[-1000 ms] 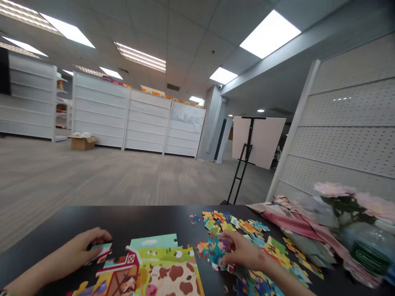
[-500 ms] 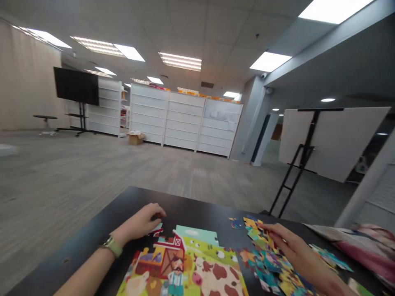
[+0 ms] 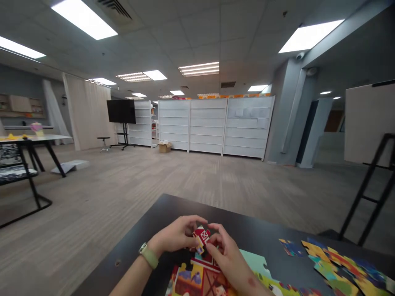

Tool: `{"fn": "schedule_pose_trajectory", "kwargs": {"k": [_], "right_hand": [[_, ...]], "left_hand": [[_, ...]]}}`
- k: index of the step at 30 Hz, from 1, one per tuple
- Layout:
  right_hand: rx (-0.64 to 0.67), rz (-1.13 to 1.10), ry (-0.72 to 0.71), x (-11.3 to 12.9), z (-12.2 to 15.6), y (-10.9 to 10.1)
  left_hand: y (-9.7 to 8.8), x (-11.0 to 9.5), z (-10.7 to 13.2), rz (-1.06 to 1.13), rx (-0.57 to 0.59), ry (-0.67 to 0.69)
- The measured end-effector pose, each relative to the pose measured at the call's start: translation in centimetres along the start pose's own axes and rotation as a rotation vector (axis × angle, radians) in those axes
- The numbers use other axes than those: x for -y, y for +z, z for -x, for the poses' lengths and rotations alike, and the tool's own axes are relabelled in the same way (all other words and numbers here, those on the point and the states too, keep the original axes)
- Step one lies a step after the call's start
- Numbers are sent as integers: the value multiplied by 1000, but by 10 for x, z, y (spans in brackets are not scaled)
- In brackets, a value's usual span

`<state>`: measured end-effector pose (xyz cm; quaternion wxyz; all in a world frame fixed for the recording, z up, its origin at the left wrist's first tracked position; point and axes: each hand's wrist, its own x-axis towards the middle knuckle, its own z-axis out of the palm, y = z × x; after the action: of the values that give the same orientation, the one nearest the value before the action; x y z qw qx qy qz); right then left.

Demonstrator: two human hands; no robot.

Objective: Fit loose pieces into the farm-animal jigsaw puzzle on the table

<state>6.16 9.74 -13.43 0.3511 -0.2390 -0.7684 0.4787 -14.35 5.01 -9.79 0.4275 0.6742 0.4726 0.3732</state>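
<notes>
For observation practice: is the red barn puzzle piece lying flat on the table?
No, the red cardboard barn puzzle piece is held between the left hand and right hand.

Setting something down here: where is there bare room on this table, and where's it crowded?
The largest free patch is the black tabletop beyond the left hand and right hand, along the far edge. A smaller gap separates the puzzle's mint-green edge from the loose pieces. Crowded: those pieces, and the puzzle under both hands.
</notes>
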Motion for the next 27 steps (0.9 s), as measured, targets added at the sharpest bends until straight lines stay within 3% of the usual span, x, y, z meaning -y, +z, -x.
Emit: {"fn": "schedule_pose_trajectory", "kwargs": {"k": [4,8,11,14,20,23,27], "right_hand": [[3,38,26,-11,0,0],[17,180,22,-7,-1,0],[57,348,-107,4,4,0],[176,531,-256,18,11,2],[396,829,-293,29,10,4],[483,904,-423,26,7,4],[491,923,-524,28,7,1]], "left_hand": [[-11,2,2,-121,-22,-70],[-21,6,5,-317,-42,-98],[-30,10,7,-457,-103,-88],[-35,14,9,-555,-138,-80],[-41,25,9,-669,-143,-111],[-45,29,9,-713,-155,-135],[-49,34,9,-746,-174,-188]]}}
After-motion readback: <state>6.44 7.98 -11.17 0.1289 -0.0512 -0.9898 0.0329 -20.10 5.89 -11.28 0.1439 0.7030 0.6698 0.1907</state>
